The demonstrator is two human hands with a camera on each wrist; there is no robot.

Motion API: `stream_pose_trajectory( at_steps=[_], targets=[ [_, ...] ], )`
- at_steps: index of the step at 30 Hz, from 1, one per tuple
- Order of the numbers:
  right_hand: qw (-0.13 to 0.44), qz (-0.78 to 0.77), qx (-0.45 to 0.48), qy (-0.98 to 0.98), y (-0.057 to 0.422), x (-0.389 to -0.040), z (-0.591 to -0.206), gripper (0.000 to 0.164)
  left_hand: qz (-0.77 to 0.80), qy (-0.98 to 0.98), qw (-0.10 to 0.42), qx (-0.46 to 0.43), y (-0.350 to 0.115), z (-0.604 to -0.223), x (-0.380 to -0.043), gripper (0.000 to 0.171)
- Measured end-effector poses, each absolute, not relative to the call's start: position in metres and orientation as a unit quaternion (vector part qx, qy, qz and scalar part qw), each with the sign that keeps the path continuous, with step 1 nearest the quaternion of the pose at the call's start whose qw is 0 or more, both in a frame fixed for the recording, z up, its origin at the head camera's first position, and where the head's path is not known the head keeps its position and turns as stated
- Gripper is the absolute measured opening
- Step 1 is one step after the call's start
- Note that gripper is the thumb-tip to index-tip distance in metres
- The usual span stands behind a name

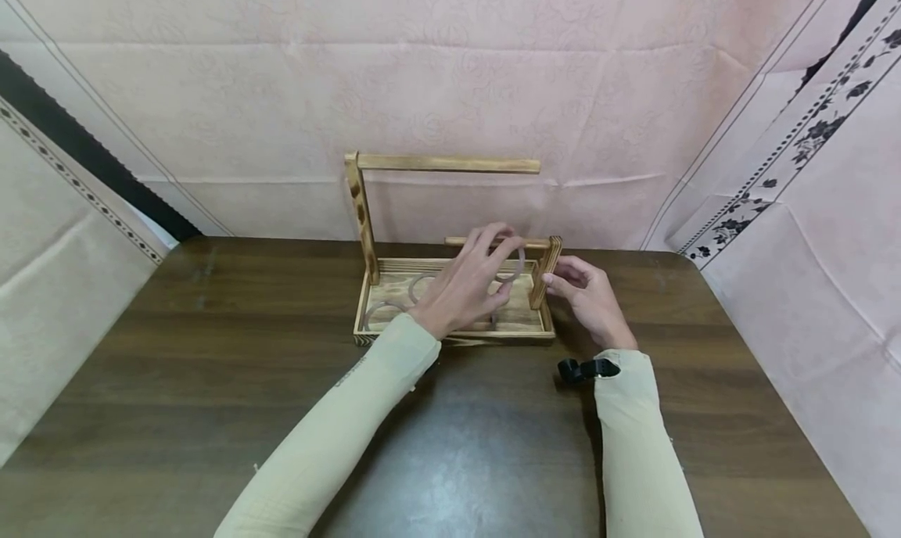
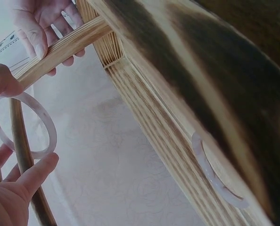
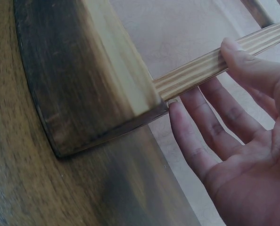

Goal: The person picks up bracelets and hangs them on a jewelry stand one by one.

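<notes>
My left hand [image 1: 464,284] pinches a pale bangle [image 2: 52,134] between thumb and fingers, by the lower bar [image 1: 456,241] of a wooden stand. In the left wrist view the ring overlaps this bar. The fingers of my right hand [image 1: 591,299] grip the stand's short post [image 3: 196,70], thumb on one side and fingertips on the other. The stand's tray [image 1: 507,335] is shallow and light wood. Inside it, two more pale bangles lie toward the left, one near the front [image 1: 380,306] and one further back [image 1: 412,286], partly hidden by my left hand.
A taller post [image 1: 362,217] rises at the tray's left end and carries the upper bar [image 1: 450,163]. The stand sits near the far edge of a dark wooden table [image 1: 211,350]. Pale patterned cloth [image 1: 450,92] hangs behind. A black device [image 1: 587,370] is strapped to the right wrist.
</notes>
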State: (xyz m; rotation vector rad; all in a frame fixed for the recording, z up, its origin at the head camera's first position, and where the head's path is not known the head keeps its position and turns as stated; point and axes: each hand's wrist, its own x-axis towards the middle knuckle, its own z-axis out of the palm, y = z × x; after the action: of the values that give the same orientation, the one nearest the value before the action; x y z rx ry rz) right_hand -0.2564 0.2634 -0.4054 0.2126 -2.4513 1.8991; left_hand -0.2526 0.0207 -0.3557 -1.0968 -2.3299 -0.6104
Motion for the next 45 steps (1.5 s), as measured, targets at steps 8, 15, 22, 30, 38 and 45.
stream_pose_trajectory(
  at_steps=[8, 15, 22, 30, 38, 45],
  targets=[
    [0.015, 0.611, 0.068, -0.789, 0.265, -0.257, -0.404, 0.043, -0.21, -0.857, 0.241, -0.404, 0.026, -0.353, -0.254, 0.057],
    [0.016, 0.611, 0.064, -0.789, 0.266, -0.256, -0.403, 0.042, -0.204, -0.863, 0.231, -0.401, 0.032, -0.351, -0.254, 0.058],
    [0.009, 0.613, 0.062, -0.788, 0.266, -0.256, -0.404, 0.044, -0.2, -0.86, 0.236, -0.406, 0.039, -0.352, -0.253, 0.055],
    [0.009, 0.614, 0.064, -0.787, 0.267, -0.257, -0.406, 0.044, -0.194, -0.861, 0.237, -0.406, 0.044, -0.354, -0.253, 0.058],
    [0.003, 0.615, 0.063, -0.786, 0.266, -0.257, -0.407, 0.043, -0.183, -0.865, 0.236, -0.403, 0.047, -0.356, -0.253, 0.058],
    [0.008, 0.619, 0.07, -0.782, 0.265, -0.258, -0.407, 0.041, -0.18, -0.864, 0.243, -0.403, 0.048, -0.358, -0.254, 0.059]
  ],
)
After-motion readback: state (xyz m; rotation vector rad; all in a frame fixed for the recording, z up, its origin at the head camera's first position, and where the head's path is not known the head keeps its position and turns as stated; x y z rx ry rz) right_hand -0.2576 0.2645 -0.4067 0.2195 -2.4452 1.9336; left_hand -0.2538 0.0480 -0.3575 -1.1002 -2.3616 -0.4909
